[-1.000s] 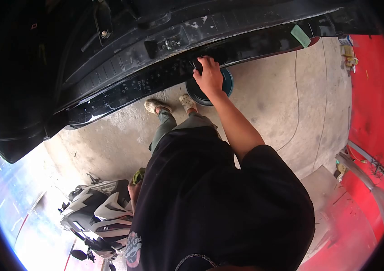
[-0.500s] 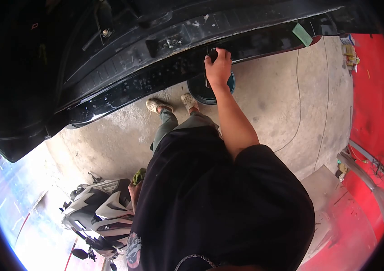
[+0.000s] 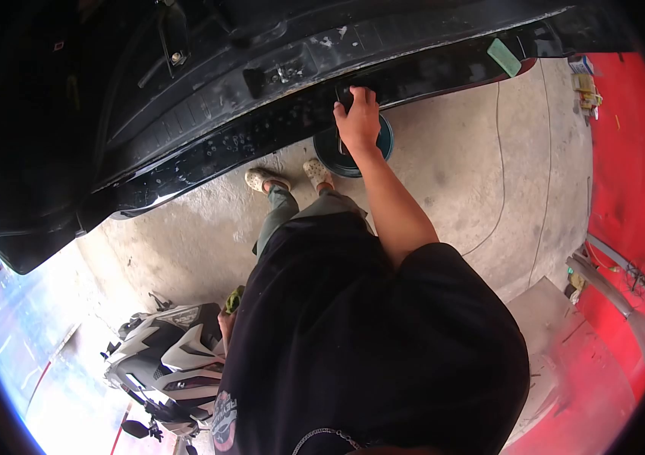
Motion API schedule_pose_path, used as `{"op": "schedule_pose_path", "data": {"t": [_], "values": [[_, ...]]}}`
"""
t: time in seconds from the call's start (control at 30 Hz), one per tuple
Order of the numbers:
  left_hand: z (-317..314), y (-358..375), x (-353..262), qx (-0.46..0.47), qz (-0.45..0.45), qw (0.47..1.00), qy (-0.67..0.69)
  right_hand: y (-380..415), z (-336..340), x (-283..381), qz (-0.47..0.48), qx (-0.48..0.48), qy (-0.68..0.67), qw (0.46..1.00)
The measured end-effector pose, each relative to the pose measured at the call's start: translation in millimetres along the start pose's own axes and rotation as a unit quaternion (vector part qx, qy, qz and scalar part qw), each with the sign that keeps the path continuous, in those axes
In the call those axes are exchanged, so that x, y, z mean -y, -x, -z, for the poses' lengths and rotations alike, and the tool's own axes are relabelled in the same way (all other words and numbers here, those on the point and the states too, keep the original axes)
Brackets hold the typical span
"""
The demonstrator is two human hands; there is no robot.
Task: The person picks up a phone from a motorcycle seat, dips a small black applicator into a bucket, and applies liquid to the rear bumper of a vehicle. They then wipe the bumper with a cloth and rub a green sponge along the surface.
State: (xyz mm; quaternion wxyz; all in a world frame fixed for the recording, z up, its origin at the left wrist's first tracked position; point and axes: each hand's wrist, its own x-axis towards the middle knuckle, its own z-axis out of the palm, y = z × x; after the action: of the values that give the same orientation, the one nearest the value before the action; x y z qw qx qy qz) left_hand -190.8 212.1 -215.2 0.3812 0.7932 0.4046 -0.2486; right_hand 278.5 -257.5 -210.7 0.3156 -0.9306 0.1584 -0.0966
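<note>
My right hand [image 3: 359,120] reaches out to the glossy black bumper [image 3: 250,130] of a vehicle. Its fingers are curled over a dark, flat-looking piece [image 3: 344,95] pressed against the bumper; black on black, its kind is hard to make out. Down at my left side, my left hand [image 3: 226,321] is closed on a crumpled yellow-green cloth [image 3: 234,300], partly hidden by my shirt. A pale green rectangular pad [image 3: 504,58] rests on the bumper's right end. Whitish spots and wet-looking marks show along the bumper's left half.
Below the bumper, a dark round bucket [image 3: 383,145] stands on the concrete floor [image 3: 444,174] beside my feet. A white and black motorcycle [image 3: 174,353] is parked behind me on the left. Thin cables [image 3: 500,152] cross the floor at right, near a red surface [image 3: 630,152].
My right hand has slid slightly left and back towards me along the bumper, with the dark piece under its fingers. My left hand stays nearly where it was.
</note>
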Motion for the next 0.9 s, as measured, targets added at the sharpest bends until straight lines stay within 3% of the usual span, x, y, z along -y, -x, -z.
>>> {"op": "schedule_pose_path", "data": {"t": [0.1,0.17,0.27,0.43,0.47,0.6,0.67,0.73,0.77,0.87,0.9], "values": [[-2.2,6.8,-12.3,0.005,0.004,1.0,0.013,-12.5,3.9,-17.8,0.03,-0.026,0.005,0.999],[2.0,24.2,-54.5,0.014,0.021,0.999,0.047,-26.7,11.0,-21.9,-0.027,-0.053,0.014,0.998],[5.1,25.8,-63.4,-0.004,0.054,0.998,-0.019,-21.0,13.9,-22.9,-0.006,-0.06,0.032,0.998],[-1.5,4.0,-14.3,0.009,0.027,1.0,0.003,-14.7,19.5,-29.9,0.076,-0.034,0.054,0.995],[-1.3,1.9,-7.9,0.014,0.021,1.0,-0.006,-19.5,22.4,-28.5,0.039,-0.029,0.058,0.997],[-1.1,3.5,-13.7,0.006,0.037,0.999,-0.02,-19.1,13.9,-20.5,0.0,-0.065,0.062,0.996],[0.0,0.0,-3.7,0.007,0.035,0.999,0.0,-16.0,10.7,-24.3,0.037,-0.051,0.065,0.996],[2.8,10.7,-37.4,-0.019,0.092,0.996,0.001,-19.9,12.3,-35.9,0.091,-0.046,0.08,0.992],[2.9,16.2,-52.8,-0.031,0.122,0.992,0.002,-25.3,12.8,-38.8,0.068,-0.064,0.082,0.992],[1.7,14.9,-46.4,-0.014,0.076,0.996,-0.034,-33.7,18.4,-30.6,-0.007,-0.093,0.082,0.992],[1.9,14.0,-47.1,-0.013,0.075,0.997,-0.034,-30.1,15.4,-27.8,0.007,-0.082,0.075,0.994]]}}
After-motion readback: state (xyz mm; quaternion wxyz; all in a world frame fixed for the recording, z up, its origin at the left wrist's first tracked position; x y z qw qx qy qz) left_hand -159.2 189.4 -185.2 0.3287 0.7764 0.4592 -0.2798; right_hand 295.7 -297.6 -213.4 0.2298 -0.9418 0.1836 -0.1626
